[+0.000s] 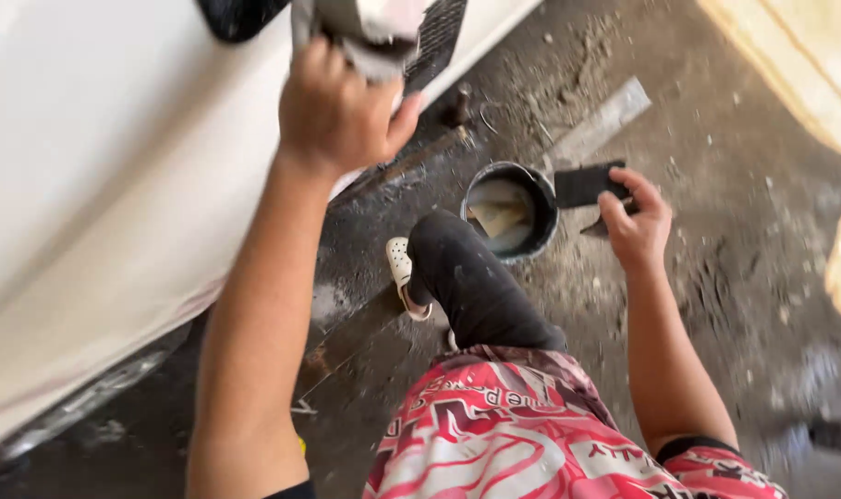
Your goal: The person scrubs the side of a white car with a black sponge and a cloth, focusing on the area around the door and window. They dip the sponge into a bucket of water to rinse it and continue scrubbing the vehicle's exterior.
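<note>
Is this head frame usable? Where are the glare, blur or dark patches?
Head view: daylight blows out the white car panel and the pale wall at upper right; the grimy floor stays dim. The left hand with its rag and the right hand holding a dark pad look slightly soft; the lower-right corner smears. The bucket is readable.

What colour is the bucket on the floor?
Black bucket, holding murky water; head view.
</note>
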